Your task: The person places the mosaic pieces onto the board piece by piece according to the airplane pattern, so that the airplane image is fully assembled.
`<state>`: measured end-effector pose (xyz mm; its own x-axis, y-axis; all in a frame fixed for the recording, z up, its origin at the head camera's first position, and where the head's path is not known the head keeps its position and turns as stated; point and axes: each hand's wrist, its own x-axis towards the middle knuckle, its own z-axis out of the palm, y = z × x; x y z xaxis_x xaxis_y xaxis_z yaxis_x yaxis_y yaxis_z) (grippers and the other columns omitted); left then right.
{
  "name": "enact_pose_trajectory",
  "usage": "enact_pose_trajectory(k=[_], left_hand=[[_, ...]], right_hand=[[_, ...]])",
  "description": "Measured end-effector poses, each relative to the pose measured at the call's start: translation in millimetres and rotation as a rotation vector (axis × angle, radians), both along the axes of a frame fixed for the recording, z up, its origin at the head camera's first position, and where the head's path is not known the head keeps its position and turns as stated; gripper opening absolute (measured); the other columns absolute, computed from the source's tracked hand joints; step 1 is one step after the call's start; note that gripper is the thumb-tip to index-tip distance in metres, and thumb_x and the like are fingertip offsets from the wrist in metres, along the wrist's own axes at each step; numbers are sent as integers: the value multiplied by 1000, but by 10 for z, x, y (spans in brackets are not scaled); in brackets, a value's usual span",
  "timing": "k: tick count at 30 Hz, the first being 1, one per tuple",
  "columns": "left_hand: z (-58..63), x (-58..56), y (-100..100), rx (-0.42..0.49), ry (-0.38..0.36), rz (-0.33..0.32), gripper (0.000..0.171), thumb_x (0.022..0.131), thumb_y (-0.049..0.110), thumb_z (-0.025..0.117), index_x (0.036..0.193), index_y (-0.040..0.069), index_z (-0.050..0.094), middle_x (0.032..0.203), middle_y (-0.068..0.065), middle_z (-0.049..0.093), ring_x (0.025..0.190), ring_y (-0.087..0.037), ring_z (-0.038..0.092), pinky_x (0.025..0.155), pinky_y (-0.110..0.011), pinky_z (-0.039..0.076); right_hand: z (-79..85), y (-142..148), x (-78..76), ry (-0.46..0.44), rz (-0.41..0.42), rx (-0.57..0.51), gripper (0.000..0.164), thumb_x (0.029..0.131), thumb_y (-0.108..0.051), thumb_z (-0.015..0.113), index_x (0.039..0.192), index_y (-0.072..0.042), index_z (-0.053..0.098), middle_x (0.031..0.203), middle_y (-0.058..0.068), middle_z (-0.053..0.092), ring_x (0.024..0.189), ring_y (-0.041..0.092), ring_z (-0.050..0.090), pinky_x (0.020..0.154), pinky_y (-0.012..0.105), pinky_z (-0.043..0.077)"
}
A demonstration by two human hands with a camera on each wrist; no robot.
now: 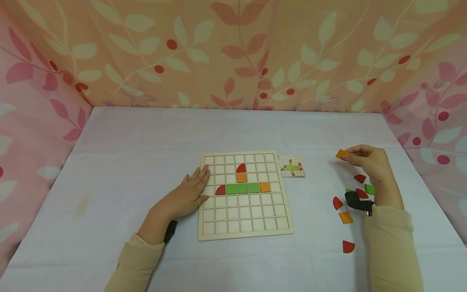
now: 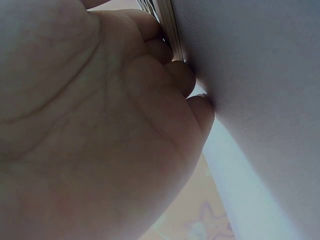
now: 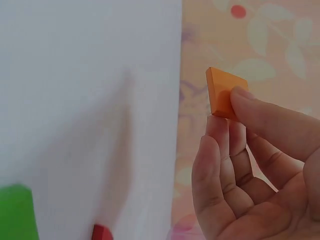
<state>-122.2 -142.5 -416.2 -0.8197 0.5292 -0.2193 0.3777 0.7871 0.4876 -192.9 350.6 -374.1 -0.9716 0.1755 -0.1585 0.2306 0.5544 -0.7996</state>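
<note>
My right hand (image 1: 369, 160) pinches an orange square tile (image 3: 226, 92) between thumb and fingers, raised over the table at the right. With fingers extended, my left hand (image 1: 186, 192) rests at the left edge of a wooden grid board (image 1: 240, 215), fingertips on its rim. On the board lie a row of three green square tiles (image 1: 242, 188), a red quarter-round tile (image 1: 220, 190) at the row's left end and an orange tile (image 1: 264, 187) at its right end. Above the middle green tile sit another orange tile (image 1: 241, 177) and a red quarter-round tile (image 1: 241, 168).
A small pattern card (image 1: 292, 166) lies against the board's right side. Loose pieces are scattered below my right hand: several red quarter-rounds (image 1: 348, 246), an orange square (image 1: 345, 217) and green squares (image 1: 369, 189). Floral cloth (image 1: 233, 56) hangs behind the white table (image 1: 146, 134).
</note>
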Motion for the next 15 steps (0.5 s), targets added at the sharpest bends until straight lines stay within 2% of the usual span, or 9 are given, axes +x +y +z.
enact_pose_trajectory(k=[6,10,11,15], left_hand=[[-5,-7,6,-7,3,0,67,99,22,48,149,-2,11,157,-13,0,143,-31,0,112,-53,8],[-3,-7,7,-7,0,0,67,99,22,47,149,-2,10,157,-14,0,143,-31,0,112,-53,7],[-2,-6,6,-7,0,1,66,99,22,47,149,-2,10,157,-14,0,143,-31,0,112,-53,7],[7,-1,4,-6,-4,4,67,99,22,47,149,-2,10,157,-13,0,143,-30,0,113,-52,7]], right_hand=[[88,-174,67,41,34,-13,18,87,-22,69,98,-7,68,79,-23,61,73,0,59,68,16,47],[121,-297,108,69,50,-25,18,87,-18,69,99,-4,67,79,-21,62,72,1,60,68,16,49],[118,-327,116,74,54,-27,17,87,-17,69,99,-5,67,78,-20,62,72,1,60,63,16,48],[85,-450,143,106,84,-56,16,86,-11,69,98,-1,67,79,-17,64,73,4,61,63,15,49]])
